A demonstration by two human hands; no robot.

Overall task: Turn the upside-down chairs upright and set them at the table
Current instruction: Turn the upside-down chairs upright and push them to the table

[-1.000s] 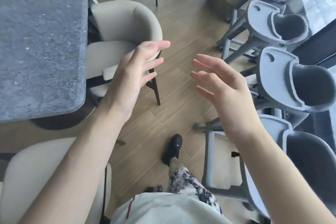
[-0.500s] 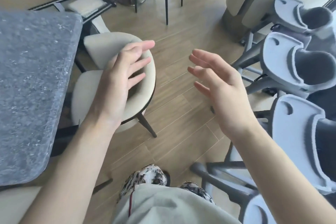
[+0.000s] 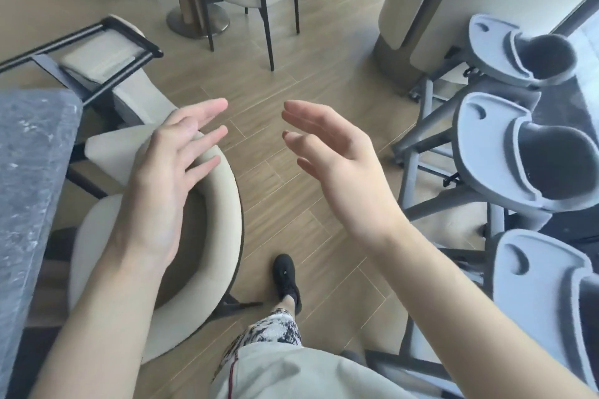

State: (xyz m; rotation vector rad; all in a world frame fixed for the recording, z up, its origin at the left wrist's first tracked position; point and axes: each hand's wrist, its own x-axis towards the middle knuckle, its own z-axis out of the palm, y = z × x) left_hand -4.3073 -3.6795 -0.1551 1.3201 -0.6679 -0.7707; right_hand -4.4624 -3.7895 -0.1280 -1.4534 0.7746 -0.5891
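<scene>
One cream upholstered tub chair with a curved back (image 3: pixel 207 220) stands upright on its dark legs, directly beneath the left hand (image 3: pixel 162 191), its seat tucked against the edge of the speckled grey stone table (image 3: pixel 29 188); that one looks finished. Beyond the left fingertips, another cream chair with a black metal frame (image 3: pixel 97 55) lies upside down, its seat resting on the tabletop's far corner and its legs pointing away (this is the one I judge still to be turned). Whether other chairs remain out of sight cannot be told.

Both hands hover with fingers straight and spread, holding nothing; the left hangs over the upright chair's backrest without clearly touching it, and the right hand (image 3: pixel 337 172) floats over bare wooden plank floor (image 3: pixel 291 74).

Open floor runs ahead between the two hands. To the right of the right hand, a row of grey plastic high chairs with trays (image 3: pixel 486 152) crowds the aisle, so swinging the inverted chair down probably wants care on that side and near the table edge at the left.
</scene>
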